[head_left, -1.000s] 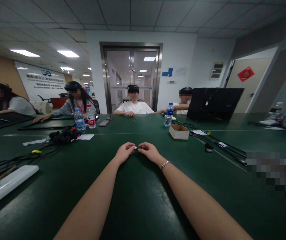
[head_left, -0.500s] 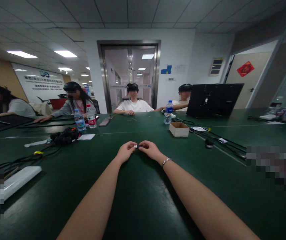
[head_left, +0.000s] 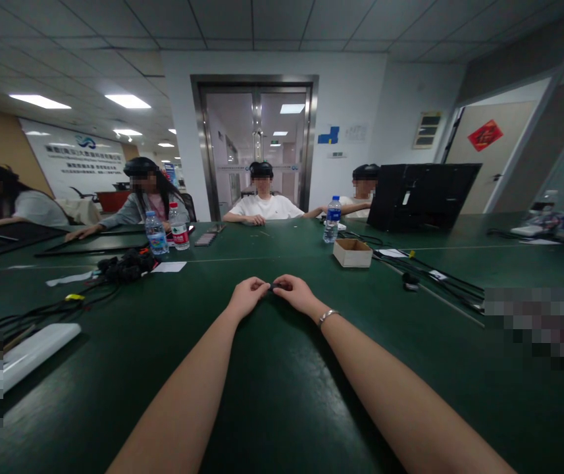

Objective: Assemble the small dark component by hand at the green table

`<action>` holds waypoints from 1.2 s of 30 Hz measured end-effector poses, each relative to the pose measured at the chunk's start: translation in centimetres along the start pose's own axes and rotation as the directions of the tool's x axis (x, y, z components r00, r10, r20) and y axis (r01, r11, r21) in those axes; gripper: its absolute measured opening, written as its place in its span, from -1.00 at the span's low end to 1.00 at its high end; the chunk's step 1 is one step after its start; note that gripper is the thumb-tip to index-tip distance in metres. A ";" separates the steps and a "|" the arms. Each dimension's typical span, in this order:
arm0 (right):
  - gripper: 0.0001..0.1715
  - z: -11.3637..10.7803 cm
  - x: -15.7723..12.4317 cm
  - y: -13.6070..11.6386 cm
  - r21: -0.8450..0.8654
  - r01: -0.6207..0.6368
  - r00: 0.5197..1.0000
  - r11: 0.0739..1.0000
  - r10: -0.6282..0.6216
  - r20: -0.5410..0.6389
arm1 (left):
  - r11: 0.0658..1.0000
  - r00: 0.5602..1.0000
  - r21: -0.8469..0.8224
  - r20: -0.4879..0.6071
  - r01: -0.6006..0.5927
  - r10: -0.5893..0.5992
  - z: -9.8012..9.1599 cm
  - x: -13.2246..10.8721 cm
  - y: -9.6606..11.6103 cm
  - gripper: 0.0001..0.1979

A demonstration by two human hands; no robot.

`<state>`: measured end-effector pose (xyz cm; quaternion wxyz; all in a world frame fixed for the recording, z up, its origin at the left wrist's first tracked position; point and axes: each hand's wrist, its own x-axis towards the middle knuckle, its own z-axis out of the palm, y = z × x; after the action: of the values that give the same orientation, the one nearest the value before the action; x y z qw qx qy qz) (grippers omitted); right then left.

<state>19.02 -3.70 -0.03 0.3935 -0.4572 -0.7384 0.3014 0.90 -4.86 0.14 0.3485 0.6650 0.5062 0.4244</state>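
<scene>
My left hand and my right hand meet over the middle of the green table. Between their fingertips is a small dark object, too small and too covered by fingers to tell its kind. Both hands are closed in a pinch, the left at one end of the object and the right at the other. A silver bracelet circles my right wrist.
An open cardboard box and a water bottle stand beyond my right hand. Black cables run along the right. Two bottles, a dark cable bundle and a white bar-shaped thing lie leftward. Several people sit around the table.
A shiny silver part that showed by my left fingertips is no longer visible; only dark shows between the hands. Both hands stay in nearly the same place.
</scene>
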 end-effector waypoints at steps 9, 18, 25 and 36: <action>-0.62 0.4 -1.0 -1.2 -0.194 0.147 0.989 0.970 -0.151 -0.005 | 0.960 0.995 0.276 -0.094 0.044 -0.019 -0.8 -1.2 1.4 -0.49; -0.74 0.4 -1.3 -1.9 -0.292 0.206 0.976 0.934 -0.219 -0.010 | 0.965 0.991 0.245 -0.122 0.091 -0.063 -0.5 -1.0 1.1 -0.51; -0.75 0.1 -1.4 -1.9 -0.271 0.167 0.982 0.948 -0.185 -0.044 | 0.989 0.999 -0.147 -0.018 0.031 -0.034 -0.5 -0.8 1.0 -0.56; -0.76 0.2 -1.5 -1.8 -0.273 0.196 0.977 0.942 -0.212 -0.031 | 0.995 0.999 -0.093 -0.015 0.031 -0.032 -0.5 -0.5 0.7 -0.71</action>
<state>18.43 -5.79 0.89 0.3788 -0.4364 -0.8036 0.1423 0.61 -5.53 0.88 0.3816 0.6365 0.4990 0.4474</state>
